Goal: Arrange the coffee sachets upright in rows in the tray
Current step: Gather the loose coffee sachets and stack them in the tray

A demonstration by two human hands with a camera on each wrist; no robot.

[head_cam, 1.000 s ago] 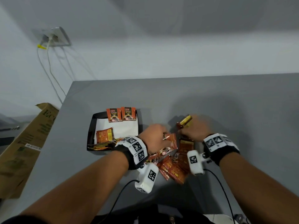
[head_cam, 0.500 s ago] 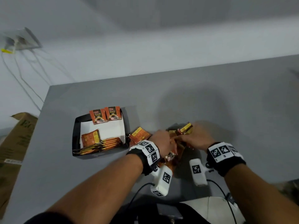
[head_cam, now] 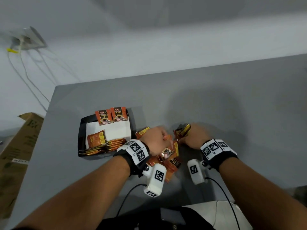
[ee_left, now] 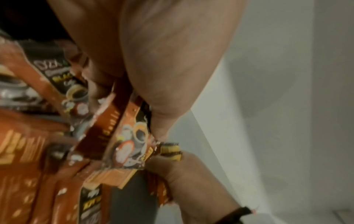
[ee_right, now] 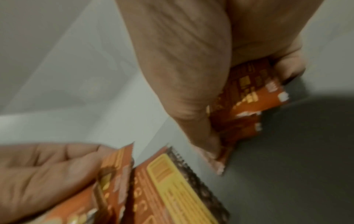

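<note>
A black tray [head_cam: 80, 138] with a white liner sits left of my hands. Two orange coffee sachets [head_cam: 110, 115] stand upright at its far wall, one sachet [head_cam: 96, 138] leans in the middle, and several lie stacked [head_cam: 106, 146] along its near wall. A loose pile of sachets [head_cam: 168, 159] lies between my wrists. My left hand [head_cam: 156, 141] pinches sachets [ee_left: 122, 130] from the pile between thumb and fingers. My right hand [head_cam: 193, 136] grips a small bunch of sachets [head_cam: 184, 131], seen up close [ee_right: 247, 94] in the right wrist view.
The grey table [head_cam: 216, 105] stretches away to the right and far side. A cardboard box [head_cam: 18, 155] stands off the table's left edge. Cables hang from a wall socket [head_cam: 26, 40] at the upper left. A white object [head_cam: 216, 211] lies at the near edge.
Both hands stayed over the pile, coming closer together as they gather sachets. The head view swung, so the tray sits at a different place in the picture.
</note>
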